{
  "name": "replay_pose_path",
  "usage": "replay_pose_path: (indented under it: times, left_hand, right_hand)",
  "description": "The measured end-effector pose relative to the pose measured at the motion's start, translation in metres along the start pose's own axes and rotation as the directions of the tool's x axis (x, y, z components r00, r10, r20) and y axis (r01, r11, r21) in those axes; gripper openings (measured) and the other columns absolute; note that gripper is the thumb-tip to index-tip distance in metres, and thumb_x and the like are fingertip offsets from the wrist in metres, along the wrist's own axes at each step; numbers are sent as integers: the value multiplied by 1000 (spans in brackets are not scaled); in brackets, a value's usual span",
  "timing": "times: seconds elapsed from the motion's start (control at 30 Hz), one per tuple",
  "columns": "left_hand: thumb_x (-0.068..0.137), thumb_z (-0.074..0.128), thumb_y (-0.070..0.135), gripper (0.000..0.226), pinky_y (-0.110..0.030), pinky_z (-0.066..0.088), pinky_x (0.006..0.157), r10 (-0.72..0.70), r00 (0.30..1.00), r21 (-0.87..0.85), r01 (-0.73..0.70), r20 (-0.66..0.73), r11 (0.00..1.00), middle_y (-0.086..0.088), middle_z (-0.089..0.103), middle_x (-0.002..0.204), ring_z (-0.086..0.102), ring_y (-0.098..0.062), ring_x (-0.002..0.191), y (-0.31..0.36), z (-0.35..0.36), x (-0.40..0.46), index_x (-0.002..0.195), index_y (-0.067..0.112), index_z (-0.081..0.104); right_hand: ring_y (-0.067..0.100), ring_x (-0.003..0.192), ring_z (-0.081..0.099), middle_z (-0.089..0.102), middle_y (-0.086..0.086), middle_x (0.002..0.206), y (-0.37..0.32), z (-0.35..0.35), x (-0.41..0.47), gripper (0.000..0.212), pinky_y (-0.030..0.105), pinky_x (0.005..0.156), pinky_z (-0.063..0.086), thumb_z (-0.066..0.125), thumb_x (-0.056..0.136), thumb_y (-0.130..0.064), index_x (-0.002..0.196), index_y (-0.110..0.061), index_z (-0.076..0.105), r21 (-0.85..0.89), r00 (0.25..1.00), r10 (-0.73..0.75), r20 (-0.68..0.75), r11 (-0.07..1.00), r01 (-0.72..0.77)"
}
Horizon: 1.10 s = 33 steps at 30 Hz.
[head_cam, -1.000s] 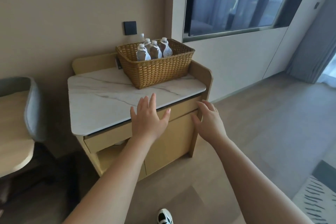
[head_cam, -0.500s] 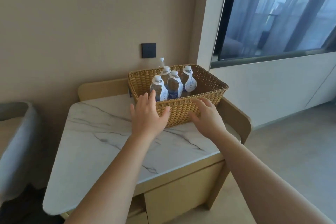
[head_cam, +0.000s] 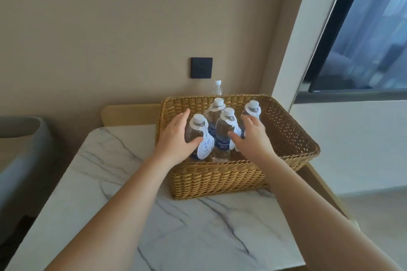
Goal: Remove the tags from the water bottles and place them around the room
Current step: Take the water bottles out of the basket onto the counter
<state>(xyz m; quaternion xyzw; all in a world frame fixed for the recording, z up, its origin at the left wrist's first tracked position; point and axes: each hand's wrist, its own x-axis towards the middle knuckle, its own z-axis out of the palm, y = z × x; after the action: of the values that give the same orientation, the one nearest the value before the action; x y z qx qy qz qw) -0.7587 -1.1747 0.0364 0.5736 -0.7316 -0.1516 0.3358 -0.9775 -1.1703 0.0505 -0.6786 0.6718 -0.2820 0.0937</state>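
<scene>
A woven wicker basket (head_cam: pixel 286 138) stands on the marble top and holds several clear water bottles with white caps and white paper neck tags. My left hand (head_cam: pixel 174 138) wraps the front-left water bottle (head_cam: pixel 198 125), thumb across its front beside its hanging tag (head_cam: pixel 203 147). My right hand (head_cam: pixel 253 136) is inside the basket with fingers spread, between the middle bottle (head_cam: pixel 225 130) and the back-right bottle (head_cam: pixel 252 108), holding nothing. A fourth bottle (head_cam: pixel 217 108) stands at the back.
The basket sits on a marble-topped wooden cabinet (head_cam: pixel 110 182) against a beige wall. Behind the basket stands an untagged bottle (head_cam: pixel 217 88) below a black wall switch (head_cam: pixel 201 67). A grey chair (head_cam: pixel 19 138) is at the left, a window (head_cam: pixel 363 39) at the right.
I have come closer to the cabinet. Both hands moved forward from the basket's front wall into the basket, and the left hand closed around the front-left bottle.
</scene>
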Motion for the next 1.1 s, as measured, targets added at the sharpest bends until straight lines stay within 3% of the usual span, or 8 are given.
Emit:
replay_pose_path:
  times: [0.2, 0.37, 0.5, 0.73, 0.83, 0.93, 1.03, 1.1]
  left_hand:
    - [71, 80, 49, 113, -42, 26, 114, -178, 966, -138, 206, 189, 969, 4, 27, 159, 27, -18, 145, -10, 17, 44, 154, 37, 3]
    - [67, 85, 43, 97, -32, 34, 104, -239, 905, -94, 289, 352, 953, 14, 43, 144, 39, -15, 136, -22, 17, 60, 146, 39, 29]
    - [69, 86, 36, 83, -29, 39, 97, -236, 895, -64, 280, 377, 958, 11, 54, 135, 50, -13, 122, -26, 23, 62, 140, 34, 42]
    - [63, 90, 35, 79, -20, 43, 84, -262, 931, -154, 306, 255, 939, 14, 59, 120, 55, -11, 112, -27, 32, 57, 131, 29, 50]
    - [61, 90, 38, 76, -27, 46, 87, -293, 941, -158, 319, 169, 935, 12, 59, 119, 56, -12, 110, -23, 31, 52, 125, 29, 52]
    - [61, 89, 42, 70, -26, 47, 84, -310, 949, -201, 317, 63, 927, 14, 60, 116, 56, -10, 108, -14, 21, 46, 120, 32, 51]
    - [64, 88, 39, 64, -20, 46, 74, -317, 946, -263, 292, -60, 920, 15, 61, 112, 58, -7, 104, 2, -2, 41, 115, 31, 52]
    - [63, 88, 36, 61, -22, 49, 76, -322, 936, -306, 267, -146, 914, 13, 65, 111, 61, -6, 101, 12, -24, 39, 115, 26, 56]
  right_hand:
    - [28, 138, 30, 27, 11, 154, 27, 22, 62, 88, 40, 106, 35, 64, 82, -50, 148, -10, 22, 30, 988, -31, 148, 999, 27]
    - [22, 111, 52, 53, 5, 126, 40, 40, 86, 79, 32, 80, 45, 75, 70, -53, 130, -15, 41, 154, 972, -42, 233, 988, 6]
    - [15, 93, 52, 56, -3, 108, 45, 50, 95, 66, 30, 70, 46, 80, 63, -53, 107, -23, 41, 193, 958, -45, 285, 981, -12]
    - [14, 87, 54, 53, -7, 98, 47, 53, 96, 66, 27, 64, 49, 82, 61, -47, 104, -25, 36, 207, 965, -70, 253, 978, 17]
    - [11, 82, 56, 59, -6, 97, 48, 50, 91, 61, 24, 59, 49, 82, 62, -46, 101, -24, 41, 224, 972, -105, 211, 973, 57]
    - [11, 85, 59, 61, -8, 98, 41, 39, 86, 60, 30, 64, 55, 81, 62, -45, 104, -27, 43, 261, 975, -159, 153, 958, 115]
    - [9, 84, 55, 55, -14, 93, 23, 21, 83, 60, 27, 62, 50, 82, 62, -44, 103, -31, 40, 298, 972, -221, 83, 936, 187]
    - [3, 79, 52, 49, -21, 87, 6, 7, 83, 59, 21, 59, 44, 82, 62, -44, 101, -32, 38, 318, 965, -260, 38, 919, 235]
